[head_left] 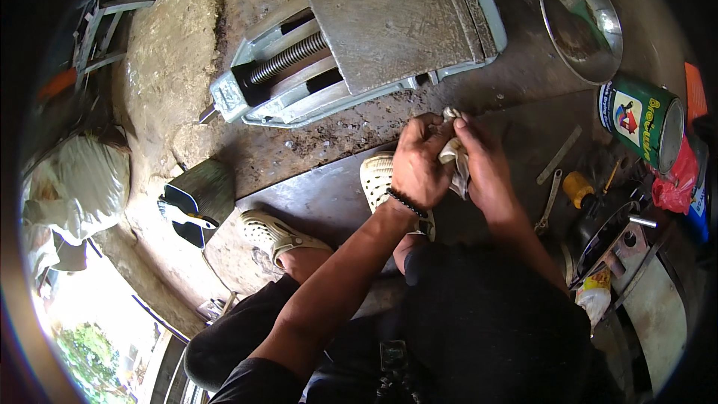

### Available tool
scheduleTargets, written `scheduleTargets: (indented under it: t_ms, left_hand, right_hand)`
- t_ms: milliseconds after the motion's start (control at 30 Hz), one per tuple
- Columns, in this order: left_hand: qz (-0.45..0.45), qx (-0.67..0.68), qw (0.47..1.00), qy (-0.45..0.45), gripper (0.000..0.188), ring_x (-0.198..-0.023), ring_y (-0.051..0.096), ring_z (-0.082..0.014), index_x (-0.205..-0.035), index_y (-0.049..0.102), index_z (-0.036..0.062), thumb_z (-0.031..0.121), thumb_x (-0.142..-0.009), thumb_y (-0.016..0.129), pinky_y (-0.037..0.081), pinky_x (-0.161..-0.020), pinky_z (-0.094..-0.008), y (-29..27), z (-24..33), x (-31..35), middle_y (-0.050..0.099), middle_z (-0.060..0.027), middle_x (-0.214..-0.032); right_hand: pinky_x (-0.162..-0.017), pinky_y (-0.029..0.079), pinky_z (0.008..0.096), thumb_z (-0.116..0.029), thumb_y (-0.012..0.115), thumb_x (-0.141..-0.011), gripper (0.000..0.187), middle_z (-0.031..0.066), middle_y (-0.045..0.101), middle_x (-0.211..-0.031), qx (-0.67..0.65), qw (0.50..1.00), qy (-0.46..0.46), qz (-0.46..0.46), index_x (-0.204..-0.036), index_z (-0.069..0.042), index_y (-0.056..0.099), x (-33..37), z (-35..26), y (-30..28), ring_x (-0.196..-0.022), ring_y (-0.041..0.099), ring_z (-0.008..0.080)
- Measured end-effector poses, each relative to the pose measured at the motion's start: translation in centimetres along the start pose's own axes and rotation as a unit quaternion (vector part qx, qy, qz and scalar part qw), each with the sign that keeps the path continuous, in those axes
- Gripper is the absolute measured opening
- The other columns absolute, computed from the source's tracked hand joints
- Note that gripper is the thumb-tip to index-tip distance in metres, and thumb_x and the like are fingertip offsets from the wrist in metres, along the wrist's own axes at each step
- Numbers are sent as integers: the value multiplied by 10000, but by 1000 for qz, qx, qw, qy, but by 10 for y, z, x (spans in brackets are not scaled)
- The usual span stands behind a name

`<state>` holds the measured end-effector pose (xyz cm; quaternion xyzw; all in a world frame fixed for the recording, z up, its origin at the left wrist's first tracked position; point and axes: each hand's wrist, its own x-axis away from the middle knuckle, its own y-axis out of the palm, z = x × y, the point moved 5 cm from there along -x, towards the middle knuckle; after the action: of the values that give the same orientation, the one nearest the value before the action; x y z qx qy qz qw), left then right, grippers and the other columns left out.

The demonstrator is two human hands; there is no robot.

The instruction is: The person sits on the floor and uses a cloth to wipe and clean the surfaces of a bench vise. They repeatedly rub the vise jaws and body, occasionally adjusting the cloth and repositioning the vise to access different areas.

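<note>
My left hand (423,161) and my right hand (482,155) meet in front of me, fingers closed. Between them is a crumpled whitish rag (455,158); its loose end hangs below the fingers, and a small pale bit sticks out between the fingertips. Whether the rag wraps anything cannot be seen. Just beyond my hands lies a large grey-blue machine vise (299,112) with a threaded screw (288,58). A flat grey metal plate (396,19) covers much of its top. Below my left hand is one of my beige clogs (376,178).
At right are a metal bowl (557,45) with a brush (580,11), a green paint can (636,121), a red plastic bag (675,183), a wrench (550,198) and a yellow bottle (576,187). At left stands a dark cut-open container (213,187) holding a brush. Metal sheet (307,206) lies underfoot.
</note>
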<state>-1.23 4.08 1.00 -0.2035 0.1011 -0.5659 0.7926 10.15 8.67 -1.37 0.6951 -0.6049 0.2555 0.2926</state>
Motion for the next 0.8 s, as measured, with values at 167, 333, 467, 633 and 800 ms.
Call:
scheduleTargets:
  t_ms: [167,333,467,633,800]
  left_hand:
    - [-19,107,992,-57,372,-1046,591,-355,-1084,666,-9,-35,-719,602,472,-922,-391,8,-12,9,624,-191,-1100]
    - [110,303,886,-334,368,-841,611,-136,-1077,650,-78,268,-954,627,505,-757,-279,3,-61,3,692,-134,-980]
    - [0,226,885,-408,566,-785,612,-184,-1037,675,-67,484,-929,605,495,-718,-319,4,-64,-15,691,-150,-893]
    - [-16,254,848,-464,729,-972,626,-225,-1208,610,-74,569,-866,646,471,-864,-308,8,-53,-27,677,-183,-1088]
    - [47,255,837,-482,772,-1013,631,-231,-1230,601,-71,584,-830,683,472,-873,-301,11,-60,-26,675,-175,-1124]
  right_hand:
    - [-771,460,261,-242,657,-940,271,41,647,-960,14,1000,22,11,-1066,-3,638,-12,8,-6,-869,570,111]
    - [-719,477,283,-245,685,-910,257,57,637,-880,142,988,-64,-9,-964,-4,616,-35,12,10,-811,579,123]
    - [-710,502,313,-184,717,-866,227,99,683,-869,259,942,-208,51,-954,3,622,-52,-1,24,-777,627,162]
    - [-679,509,298,-121,717,-855,172,98,700,-801,229,942,-228,93,-883,34,648,-64,-8,29,-724,635,135]
    - [-667,508,291,-103,712,-856,151,86,707,-807,199,945,-229,123,-898,36,670,-64,-6,38,-719,630,119]
